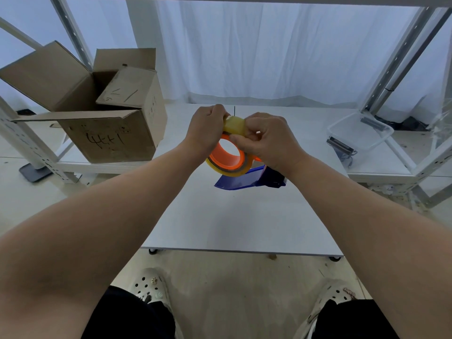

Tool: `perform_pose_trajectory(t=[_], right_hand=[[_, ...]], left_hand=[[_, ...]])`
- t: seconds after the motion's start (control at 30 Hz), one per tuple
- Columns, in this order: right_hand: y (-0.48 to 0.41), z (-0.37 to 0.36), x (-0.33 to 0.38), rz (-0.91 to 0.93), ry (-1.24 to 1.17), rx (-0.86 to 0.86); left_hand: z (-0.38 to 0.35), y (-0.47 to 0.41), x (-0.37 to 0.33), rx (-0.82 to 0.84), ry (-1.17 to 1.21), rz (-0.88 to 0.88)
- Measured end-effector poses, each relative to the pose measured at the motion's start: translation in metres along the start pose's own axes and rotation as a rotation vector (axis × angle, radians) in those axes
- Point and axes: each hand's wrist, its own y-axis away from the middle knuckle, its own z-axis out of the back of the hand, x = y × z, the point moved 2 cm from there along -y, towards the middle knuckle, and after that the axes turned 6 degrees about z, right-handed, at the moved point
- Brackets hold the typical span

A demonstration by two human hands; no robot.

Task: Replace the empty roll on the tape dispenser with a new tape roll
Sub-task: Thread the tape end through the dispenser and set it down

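A yellowish tape roll (234, 126) sits on the orange hub (227, 155) of a blue tape dispenser (247, 178), all held up above the white table (232, 216). My left hand (206, 129) grips the roll's upper left side. My right hand (265, 139) pinches the roll's top and front edge with thumb and fingers, and hides the dispenser's handle. The dispenser's blue guard and toothed cutter end stick out below my right wrist.
An open cardboard box (107, 118) stands on the low shelf at the left. A clear plastic container (359, 129) with a metal part beside it rests on the right shelf. Metal rack posts rise on both sides. My feet in white clogs are below the table's front edge.
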Motion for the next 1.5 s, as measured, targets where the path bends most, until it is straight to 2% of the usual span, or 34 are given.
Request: perform_pose_trajectory(t=[0.17,0.57,0.67,0.77,0.87,0.97,1.1,1.5], right_hand=[[0.002,0.000,0.003,-0.036,-0.042,0.000],[0.000,-0.001,0.003,-0.021,0.025,0.026],[0.001,0.002,0.000,-0.070,-0.036,0.027],[-0.002,0.007,-0.001,-0.123,-0.104,0.098],[-0.004,0.008,0.000,-0.034,-0.003,0.092],[-0.005,0.004,0.002,0.076,0.127,0.162],[-0.006,0.001,0.007,0.174,0.259,0.178],[-0.007,0.000,0.013,0.237,0.426,0.298]], left_hand=[[0.001,0.000,-0.001,0.005,-0.020,0.004],[0.001,0.000,0.000,0.009,-0.025,0.033],[0.001,0.000,-0.001,0.020,-0.055,0.031],[0.004,-0.003,-0.004,0.046,-0.149,0.004],[0.011,-0.007,-0.003,0.053,-0.236,0.009],[0.014,-0.006,0.000,0.057,-0.288,0.070],[0.011,-0.009,0.004,0.093,-0.255,0.169],[0.006,-0.006,0.010,0.190,-0.420,0.171]])
